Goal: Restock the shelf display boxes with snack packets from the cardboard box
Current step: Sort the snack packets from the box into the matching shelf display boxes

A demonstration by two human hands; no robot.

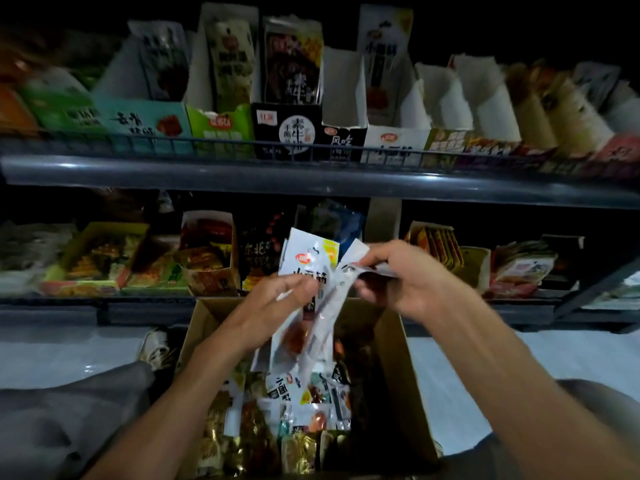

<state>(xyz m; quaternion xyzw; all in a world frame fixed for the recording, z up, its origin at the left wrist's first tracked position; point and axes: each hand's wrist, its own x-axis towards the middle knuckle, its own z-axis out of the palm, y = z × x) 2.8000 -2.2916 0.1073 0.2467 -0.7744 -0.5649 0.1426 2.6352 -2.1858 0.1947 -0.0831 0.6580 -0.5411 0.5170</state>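
White snack packets [311, 271] above open cardboard box [391, 344]

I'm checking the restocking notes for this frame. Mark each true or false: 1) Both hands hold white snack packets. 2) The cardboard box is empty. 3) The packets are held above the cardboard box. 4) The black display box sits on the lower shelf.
1) True: the left hand and right hand both grip white snack packets.
2) False: the cardboard box holds many packets.
3) True.
4) False: the black display box sits on the upper shelf.
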